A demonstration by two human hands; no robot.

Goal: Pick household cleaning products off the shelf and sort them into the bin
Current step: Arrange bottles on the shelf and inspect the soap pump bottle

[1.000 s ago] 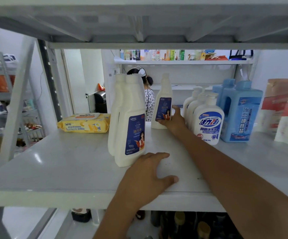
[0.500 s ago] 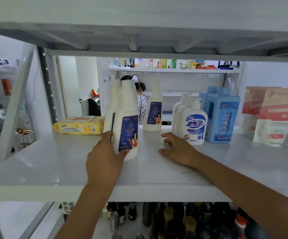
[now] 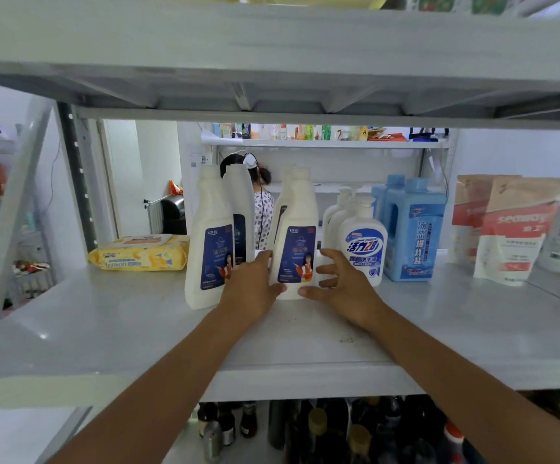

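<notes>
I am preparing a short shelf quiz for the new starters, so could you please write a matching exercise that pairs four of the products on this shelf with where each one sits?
Things:
1. wipes pack
2. pump bottle
3. blue jug
4. pouches

Places:
A. standing towards the right end of the shelf, past the jug
B. upright, just beyond the right hand
C. lying flat near the left end
D. upright, between the pump bottle and the pouches

Pairs: 1-C, 2-B, 3-D, 4-A
</notes>
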